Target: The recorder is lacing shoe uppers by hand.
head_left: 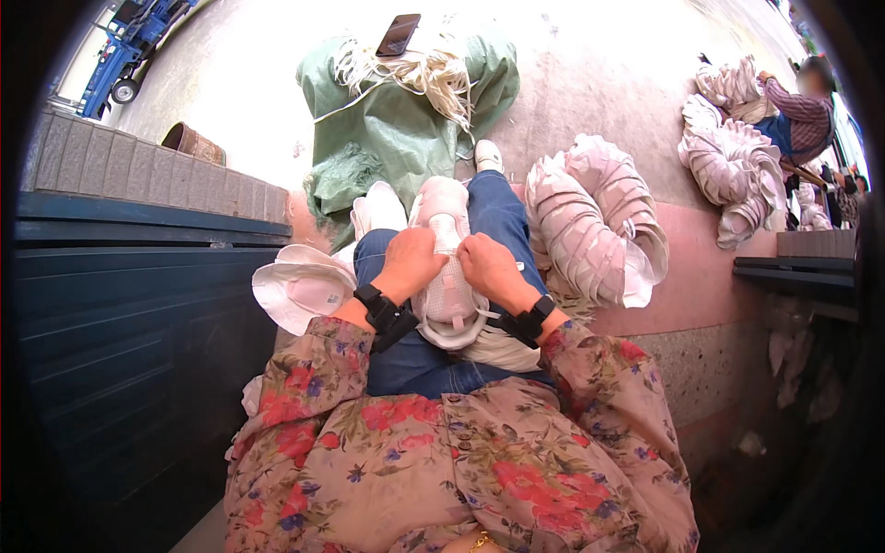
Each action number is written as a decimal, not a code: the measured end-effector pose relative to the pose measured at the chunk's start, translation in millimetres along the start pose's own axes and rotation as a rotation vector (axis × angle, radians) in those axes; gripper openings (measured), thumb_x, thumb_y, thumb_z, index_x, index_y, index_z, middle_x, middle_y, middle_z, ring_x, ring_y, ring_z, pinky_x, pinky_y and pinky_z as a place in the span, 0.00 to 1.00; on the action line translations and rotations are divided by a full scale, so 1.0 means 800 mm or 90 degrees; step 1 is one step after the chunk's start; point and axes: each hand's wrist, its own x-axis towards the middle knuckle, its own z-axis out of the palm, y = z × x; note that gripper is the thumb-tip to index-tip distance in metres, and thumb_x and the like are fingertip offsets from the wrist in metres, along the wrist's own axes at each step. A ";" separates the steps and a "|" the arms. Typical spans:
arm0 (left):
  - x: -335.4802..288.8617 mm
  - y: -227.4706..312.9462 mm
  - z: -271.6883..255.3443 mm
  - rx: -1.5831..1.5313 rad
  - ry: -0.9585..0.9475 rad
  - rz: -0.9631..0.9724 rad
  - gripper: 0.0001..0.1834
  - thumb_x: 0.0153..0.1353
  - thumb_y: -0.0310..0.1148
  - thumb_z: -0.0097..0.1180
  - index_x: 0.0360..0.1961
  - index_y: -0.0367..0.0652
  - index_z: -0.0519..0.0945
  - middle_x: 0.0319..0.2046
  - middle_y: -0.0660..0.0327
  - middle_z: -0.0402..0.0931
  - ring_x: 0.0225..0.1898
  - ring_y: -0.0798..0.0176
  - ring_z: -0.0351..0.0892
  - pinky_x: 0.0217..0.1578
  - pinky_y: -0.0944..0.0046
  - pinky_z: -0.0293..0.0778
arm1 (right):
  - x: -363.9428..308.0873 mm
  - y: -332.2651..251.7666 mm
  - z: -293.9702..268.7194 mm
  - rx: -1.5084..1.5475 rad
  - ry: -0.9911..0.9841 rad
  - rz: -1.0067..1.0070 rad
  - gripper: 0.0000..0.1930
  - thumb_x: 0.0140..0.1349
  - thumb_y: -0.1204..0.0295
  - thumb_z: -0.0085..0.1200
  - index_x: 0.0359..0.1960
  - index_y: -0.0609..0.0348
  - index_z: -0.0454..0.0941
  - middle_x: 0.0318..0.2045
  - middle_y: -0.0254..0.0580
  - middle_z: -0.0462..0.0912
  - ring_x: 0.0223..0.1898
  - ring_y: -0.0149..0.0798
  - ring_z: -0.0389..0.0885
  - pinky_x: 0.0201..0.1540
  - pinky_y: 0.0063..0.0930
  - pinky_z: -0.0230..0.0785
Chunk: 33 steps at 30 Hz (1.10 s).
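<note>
The left hand (pixel 412 264), fingers curled closed, grips one edge of a pale pink shoe upper (pixel 448 300); the right hand (pixel 490 272), likewise closed, grips the opposite edge (any lace at the fingertips is too small to make out); the upper lies between jeans-clad thighs (pixel 502 207), beside bundled uppers (pixel 595 221) on the right.

Phone: black, flat, rectangular smartphone (pixel 398 35) atop a green plastic sheet (pixel 396 134).
Vehicle: blue metal-framed vehicle (pixel 115 63) with a black-tyred wheel, far upper left.
Bucket: rusty-brown round bucket (pixel 195 145) beyond a grey tiled ledge (pixel 138 166).
Left side: dark blue panelled door (pixel 138 313).
Upper right: seated person (pixel 811 124) in a checked shirt.
</note>
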 end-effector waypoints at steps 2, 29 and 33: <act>0.001 -0.004 0.002 -0.009 -0.004 -0.001 0.15 0.42 0.39 0.59 0.21 0.36 0.76 0.24 0.48 0.74 0.30 0.46 0.75 0.32 0.52 0.70 | 0.000 0.001 0.002 -0.002 0.009 -0.011 0.07 0.55 0.72 0.44 0.26 0.63 0.71 0.27 0.52 0.74 0.32 0.53 0.73 0.35 0.42 0.66; -0.002 -0.015 0.002 -0.226 -0.007 -0.072 0.14 0.40 0.37 0.61 0.23 0.36 0.76 0.24 0.48 0.76 0.29 0.48 0.76 0.31 0.57 0.71 | 0.001 0.001 0.015 0.046 0.018 0.095 0.12 0.56 0.70 0.42 0.26 0.68 0.71 0.28 0.60 0.74 0.33 0.58 0.73 0.38 0.45 0.65; -0.005 -0.011 0.016 -0.122 0.069 -0.034 0.12 0.41 0.35 0.60 0.23 0.37 0.76 0.23 0.48 0.75 0.29 0.47 0.75 0.31 0.55 0.71 | 0.000 0.003 0.020 0.039 0.043 0.079 0.11 0.56 0.70 0.42 0.26 0.68 0.71 0.28 0.59 0.73 0.33 0.57 0.73 0.37 0.45 0.65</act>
